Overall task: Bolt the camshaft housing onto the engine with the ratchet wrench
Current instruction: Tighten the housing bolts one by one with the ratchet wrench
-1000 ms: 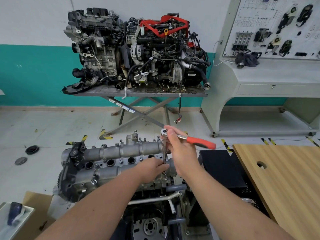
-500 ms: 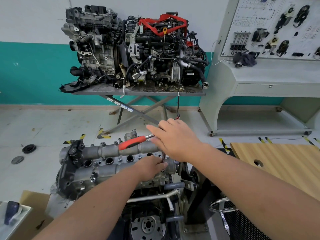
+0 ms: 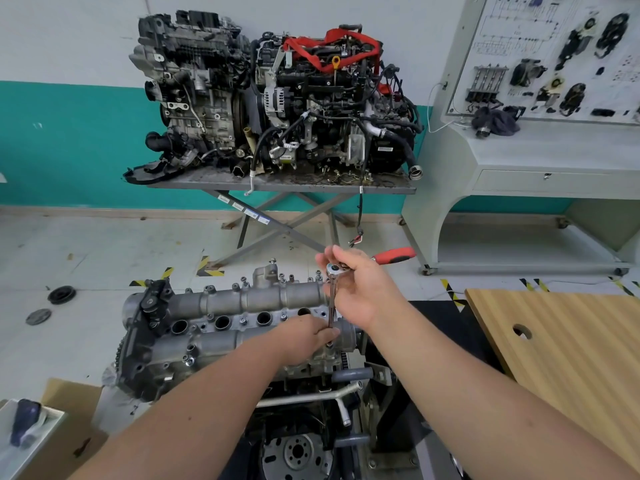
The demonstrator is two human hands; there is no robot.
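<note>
The grey camshaft housing (image 3: 242, 303) lies on top of the engine (image 3: 298, 452) in front of me, with several bolts standing along its edges. A ratchet wrench (image 3: 333, 270) stands on a long chrome extension over the housing's right end, its red handle (image 3: 394, 255) pointing right. My right hand (image 3: 360, 292) grips the wrench near its head. My left hand (image 3: 304, 339) rests on the housing and pinches the foot of the extension, hiding the bolt beneath.
Two other engines (image 3: 270, 98) sit on a grey scissor table (image 3: 277, 185) by the far wall. A white training console (image 3: 519, 150) stands at the right, a wooden tabletop (image 3: 568, 358) at the near right, a cardboard box (image 3: 69, 438) at the lower left.
The red handle swung from the right round to the left and is now back on the right. My right hand travelled with it. My left hand stayed at the foot of the extension.
</note>
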